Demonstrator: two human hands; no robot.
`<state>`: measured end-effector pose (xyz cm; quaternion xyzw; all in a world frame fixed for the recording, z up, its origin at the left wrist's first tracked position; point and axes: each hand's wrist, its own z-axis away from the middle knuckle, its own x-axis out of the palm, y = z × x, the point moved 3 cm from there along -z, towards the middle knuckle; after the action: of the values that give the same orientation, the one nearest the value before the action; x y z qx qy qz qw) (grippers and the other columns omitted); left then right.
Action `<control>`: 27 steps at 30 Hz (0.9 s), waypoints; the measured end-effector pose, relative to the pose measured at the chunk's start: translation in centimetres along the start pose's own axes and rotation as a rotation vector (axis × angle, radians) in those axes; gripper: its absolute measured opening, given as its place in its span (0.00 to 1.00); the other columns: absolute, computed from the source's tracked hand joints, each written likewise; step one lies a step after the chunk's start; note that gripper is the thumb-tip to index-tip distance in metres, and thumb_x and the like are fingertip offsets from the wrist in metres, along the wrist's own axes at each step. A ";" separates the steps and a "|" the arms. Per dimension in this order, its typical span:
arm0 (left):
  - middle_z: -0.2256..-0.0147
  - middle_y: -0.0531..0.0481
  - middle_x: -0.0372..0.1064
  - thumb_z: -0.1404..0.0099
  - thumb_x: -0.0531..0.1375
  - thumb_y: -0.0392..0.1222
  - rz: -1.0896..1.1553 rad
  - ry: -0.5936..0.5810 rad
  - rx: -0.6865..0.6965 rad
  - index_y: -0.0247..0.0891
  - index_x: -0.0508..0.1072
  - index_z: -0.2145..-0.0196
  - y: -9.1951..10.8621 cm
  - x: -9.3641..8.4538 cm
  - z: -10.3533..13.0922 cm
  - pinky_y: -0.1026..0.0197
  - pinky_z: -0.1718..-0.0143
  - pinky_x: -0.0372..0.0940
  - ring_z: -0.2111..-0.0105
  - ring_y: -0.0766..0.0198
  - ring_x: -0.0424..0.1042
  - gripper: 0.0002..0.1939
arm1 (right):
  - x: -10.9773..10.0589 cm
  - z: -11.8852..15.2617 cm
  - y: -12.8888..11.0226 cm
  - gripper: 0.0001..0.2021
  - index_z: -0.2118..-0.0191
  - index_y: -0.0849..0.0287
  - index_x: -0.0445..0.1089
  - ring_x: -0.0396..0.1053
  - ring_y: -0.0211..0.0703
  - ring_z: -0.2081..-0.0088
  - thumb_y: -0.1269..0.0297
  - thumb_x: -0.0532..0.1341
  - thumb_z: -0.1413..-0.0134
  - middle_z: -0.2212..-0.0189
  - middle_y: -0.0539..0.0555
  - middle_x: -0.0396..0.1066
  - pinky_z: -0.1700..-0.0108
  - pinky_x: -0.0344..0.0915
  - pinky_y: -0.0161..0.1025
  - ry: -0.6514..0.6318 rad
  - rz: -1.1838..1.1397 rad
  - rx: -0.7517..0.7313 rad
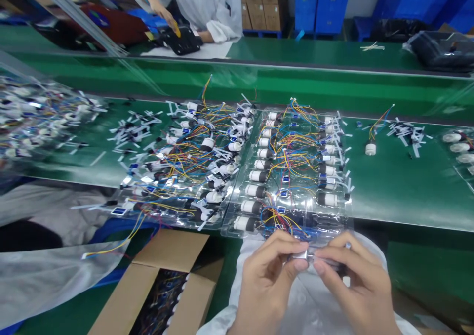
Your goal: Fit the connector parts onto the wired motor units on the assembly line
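White-and-black wired cylinders (255, 177) are lining a clear plastic tray (301, 201) on a green tabletop (385, 187). Just off the tray's near edge, a person's left hand (272, 273) is pinching a small silver-faced piece (303, 254), while the right hand (363, 273) is gripping a dark part (338, 269) beside it, mostly hidden. Beyond the tray, a white-coated co-worker (218, 4) is handling a black object (181, 41).

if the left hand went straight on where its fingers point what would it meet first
Probably the right hand, just past the small shiny piece pinched in the left hand, though depth is unclear.
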<state>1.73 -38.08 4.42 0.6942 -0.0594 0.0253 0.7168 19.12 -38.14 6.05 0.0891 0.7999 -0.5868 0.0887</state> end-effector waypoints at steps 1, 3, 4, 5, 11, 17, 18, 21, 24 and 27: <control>0.63 0.50 0.75 0.31 0.68 0.36 0.003 0.001 0.002 0.47 0.85 0.58 0.0 0.1 0.0 0.64 0.63 0.70 0.63 0.64 0.75 0.08 | 0.1 0.1 0.1 0.06 0.59 0.54 0.82 0.68 0.37 0.75 0.71 0.69 0.39 0.72 0.50 0.72 0.76 0.68 0.32 0.006 -0.005 0.007; 0.64 0.50 0.74 0.31 0.68 0.36 0.013 0.009 0.006 0.46 0.85 0.59 -0.1 0.2 0.1 0.64 0.64 0.69 0.64 0.64 0.74 0.07 | 0.2 0.2 0.2 0.06 0.59 0.54 0.81 0.69 0.37 0.74 0.71 0.68 0.38 0.71 0.51 0.72 0.76 0.68 0.33 0.014 -0.013 0.024; 0.64 0.50 0.74 0.31 0.68 0.35 0.018 0.013 0.011 0.45 0.85 0.59 -0.2 0.2 0.2 0.64 0.64 0.69 0.64 0.64 0.74 0.06 | 0.3 0.3 0.3 0.05 0.59 0.54 0.81 0.69 0.38 0.73 0.71 0.68 0.38 0.71 0.51 0.72 0.76 0.68 0.33 0.017 -0.015 0.030; 0.65 0.50 0.74 0.31 0.68 0.35 0.022 0.017 0.017 0.45 0.84 0.60 -0.3 0.3 0.3 0.63 0.65 0.69 0.65 0.63 0.74 0.06 | 0.4 0.3 0.3 0.05 0.59 0.54 0.81 0.69 0.38 0.73 0.70 0.68 0.38 0.71 0.51 0.72 0.76 0.68 0.33 0.020 -0.015 0.035; 0.67 0.51 0.74 0.33 0.66 0.29 -0.103 0.049 0.144 0.43 0.83 0.61 -0.3 0.9 0.5 0.64 0.68 0.68 0.67 0.63 0.74 0.10 | 0.7 0.6 0.0 0.05 0.61 0.56 0.80 0.68 0.38 0.75 0.72 0.66 0.37 0.72 0.51 0.72 0.77 0.66 0.33 0.062 0.049 -0.032; 0.65 0.51 0.77 0.34 0.62 0.22 -0.300 -0.007 0.305 0.42 0.81 0.60 0.5 0.9 0.0 0.64 0.66 0.69 0.67 0.64 0.75 0.16 | 0.9 0.7 0.4 0.10 0.61 0.56 0.79 0.70 0.39 0.73 0.77 0.62 0.36 0.71 0.52 0.72 0.75 0.68 0.34 0.066 0.102 -0.088; 0.65 0.51 0.77 0.34 0.62 0.22 -0.295 -0.024 0.316 0.43 0.81 0.59 0.6 0.9 0.0 0.64 0.65 0.69 0.67 0.64 0.76 0.17 | 0.7 0.6 0.4 0.09 0.61 0.56 0.79 0.71 0.39 0.73 0.76 0.63 0.36 0.71 0.52 0.72 0.74 0.69 0.34 0.053 0.099 -0.092; 0.61 0.51 0.78 0.32 0.63 0.27 -0.228 -0.063 0.240 0.45 0.80 0.53 0.7 0.8 0.0 0.64 0.61 0.71 0.62 0.63 0.77 0.16 | 0.2 -0.1 -0.2 0.06 0.63 0.57 0.78 0.72 0.39 0.73 0.72 0.64 0.35 0.71 0.52 0.73 0.73 0.71 0.33 0.028 0.101 -0.115; 0.62 0.51 0.77 0.30 0.64 0.33 -0.178 -0.099 0.102 0.45 0.79 0.55 0.4 0.8 0.0 0.64 0.60 0.69 0.62 0.62 0.76 0.09 | -0.3 -0.4 -0.9 0.06 0.63 0.57 0.78 0.75 0.39 0.72 0.72 0.64 0.34 0.71 0.52 0.76 0.72 0.74 0.33 0.017 0.134 -0.157; 0.65 0.52 0.75 0.28 0.62 0.34 -0.161 -0.125 0.069 0.44 0.78 0.59 0.4 1.1 0.1 0.64 0.62 0.67 0.64 0.63 0.74 0.06 | -0.5 -0.1 -1.1 0.08 0.62 0.56 0.78 0.80 0.43 0.68 0.75 0.63 0.35 0.68 0.53 0.79 0.68 0.79 0.35 0.007 0.162 -0.181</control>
<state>2.75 -38.21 4.92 0.7212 -0.0472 -0.0740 0.6871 19.37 -38.42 7.24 0.1471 0.8401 -0.5028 0.1407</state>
